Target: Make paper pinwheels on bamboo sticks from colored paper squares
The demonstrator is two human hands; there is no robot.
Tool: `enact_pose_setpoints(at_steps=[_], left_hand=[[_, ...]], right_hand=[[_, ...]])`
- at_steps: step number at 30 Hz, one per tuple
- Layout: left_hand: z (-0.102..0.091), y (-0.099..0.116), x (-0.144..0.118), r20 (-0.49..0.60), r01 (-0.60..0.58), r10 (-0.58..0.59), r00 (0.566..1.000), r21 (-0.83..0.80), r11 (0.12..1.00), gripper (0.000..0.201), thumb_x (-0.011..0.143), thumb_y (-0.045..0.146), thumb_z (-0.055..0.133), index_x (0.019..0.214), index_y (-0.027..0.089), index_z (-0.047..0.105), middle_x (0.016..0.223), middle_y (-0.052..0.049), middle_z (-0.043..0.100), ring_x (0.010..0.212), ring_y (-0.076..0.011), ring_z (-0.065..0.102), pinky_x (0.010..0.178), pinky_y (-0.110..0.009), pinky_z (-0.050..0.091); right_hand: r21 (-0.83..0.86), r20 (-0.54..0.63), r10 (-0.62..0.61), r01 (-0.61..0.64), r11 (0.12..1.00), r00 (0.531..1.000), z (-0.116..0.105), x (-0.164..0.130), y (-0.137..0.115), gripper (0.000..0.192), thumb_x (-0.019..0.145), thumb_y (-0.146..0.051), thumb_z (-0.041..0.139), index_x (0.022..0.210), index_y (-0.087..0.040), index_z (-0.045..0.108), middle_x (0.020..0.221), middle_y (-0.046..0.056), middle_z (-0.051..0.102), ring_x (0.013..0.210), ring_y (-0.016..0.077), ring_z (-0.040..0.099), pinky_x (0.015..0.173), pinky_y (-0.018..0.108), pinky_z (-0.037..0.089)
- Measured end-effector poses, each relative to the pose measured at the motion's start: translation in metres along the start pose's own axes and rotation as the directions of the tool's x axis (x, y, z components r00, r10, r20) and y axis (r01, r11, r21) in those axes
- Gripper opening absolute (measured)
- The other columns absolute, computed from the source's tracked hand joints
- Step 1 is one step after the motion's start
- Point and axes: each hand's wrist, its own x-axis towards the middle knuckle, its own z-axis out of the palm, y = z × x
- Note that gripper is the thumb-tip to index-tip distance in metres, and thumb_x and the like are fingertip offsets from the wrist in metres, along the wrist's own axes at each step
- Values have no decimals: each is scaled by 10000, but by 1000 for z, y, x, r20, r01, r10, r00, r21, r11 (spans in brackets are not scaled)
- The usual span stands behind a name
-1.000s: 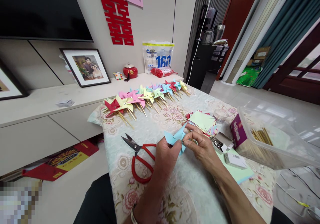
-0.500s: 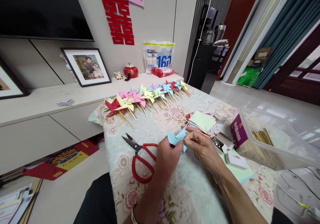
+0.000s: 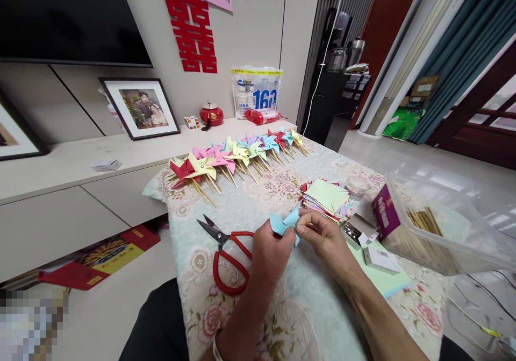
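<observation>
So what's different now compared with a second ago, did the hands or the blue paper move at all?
Barely. The left hand and right hand keep pinching the blue paper pinwheel, which has been lifted slightly and turned a little between the fingers. Nothing was picked up or let go. The red scissors, the stack of paper squares and the row of finished pinwheels lie as they did.

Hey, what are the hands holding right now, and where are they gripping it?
Both hands hold a light blue paper pinwheel. The left hand and right hand pinch it at its folded centre, above the table.
</observation>
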Motion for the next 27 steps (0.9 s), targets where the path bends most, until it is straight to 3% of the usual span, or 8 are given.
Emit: enact_pose_setpoints(at_steps=[3, 7, 21, 27], left_hand=[[-1, 2, -1, 25, 22, -21, 999, -50, 999, 109, 701, 258, 655, 722, 163, 704, 575, 38, 585, 560, -126, 465, 538, -224, 387], [0, 2, 0, 50, 42, -37, 998, -118, 992, 156, 702, 268, 677, 788, 151, 736, 675, -2, 687, 652, -164, 573, 606, -235, 452], [2, -4, 2, 13, 103, -102, 995, -38, 994, 139, 668, 301, 672, 692, 165, 656, 649, 4, 647, 654, -170, 566, 621, -253, 452], [3, -9, 3, -3, 95, -95, 995, -75, 993, 202, 688, 293, 688, 826, 148, 717, 723, -19, 713, 688, -184, 610, 651, -263, 483]], right_hand=[[75, -49, -44, 48, 996, 998, 3, 1, 4, 148, 731, -324, 781, 741, -223, 674, 981, 55, 691, 957, 231, 615, 846, 330, 454], [120, -80, -53, 63, 991, 995, 5, 2, 9, 166, 716, -301, 803, 770, -221, 668, 849, 23, 672, 820, 201, 598, 763, 312, 451], [93, -145, -70, 84, 992, 987, 8, 1, 9, 166, 679, -254, 801, 703, -201, 645, 691, -17, 620, 679, 159, 536, 651, 282, 409], [78, -166, -76, 90, 993, 983, 10, 2, 10, 178, 679, -272, 800, 692, -200, 638, 682, -15, 615, 674, 163, 533, 651, 288, 412]])
